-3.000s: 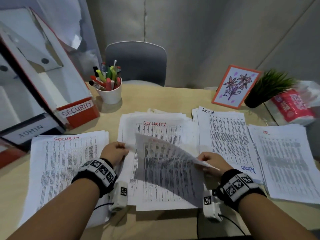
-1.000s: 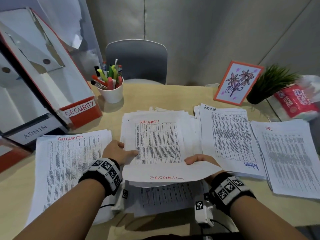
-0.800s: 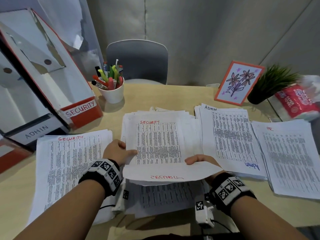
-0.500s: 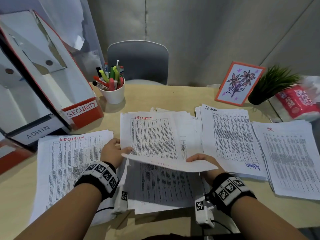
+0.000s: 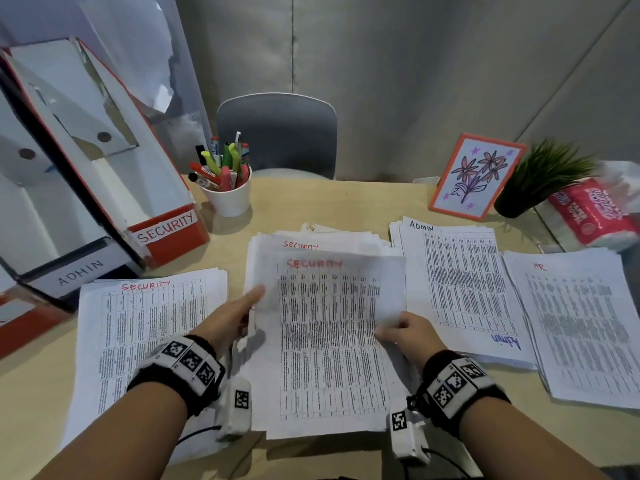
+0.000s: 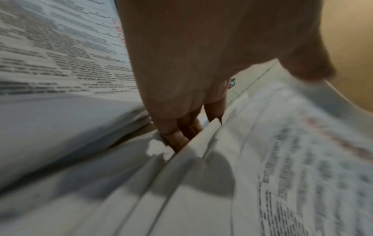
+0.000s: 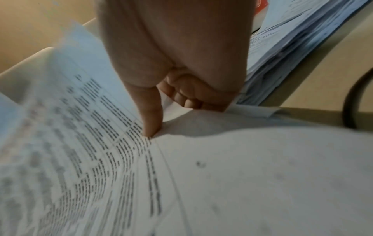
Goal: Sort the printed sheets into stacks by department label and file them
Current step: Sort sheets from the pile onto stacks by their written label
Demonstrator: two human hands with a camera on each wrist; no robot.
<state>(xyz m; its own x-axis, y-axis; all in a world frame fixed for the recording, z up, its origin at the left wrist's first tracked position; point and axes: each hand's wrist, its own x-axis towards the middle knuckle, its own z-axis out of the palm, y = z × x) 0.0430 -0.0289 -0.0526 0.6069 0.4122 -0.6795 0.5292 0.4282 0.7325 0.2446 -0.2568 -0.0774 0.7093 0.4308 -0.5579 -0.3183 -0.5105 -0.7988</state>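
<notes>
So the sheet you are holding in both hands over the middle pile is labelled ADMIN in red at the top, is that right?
Not quite: the sheet held by the left hand and right hand over the middle pile is labelled SECURITY in red at the top, not ADMIN. The head view shows the label plainly. The ADMIN stack lies to its right.

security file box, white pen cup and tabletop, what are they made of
Red and white SECURITY file box: likely matte cardboard, with worn edges. White pen cup: smooth, maybe ceramic or plastic. Tan tabletop: probably wood-look laminate, even and matte.
</notes>
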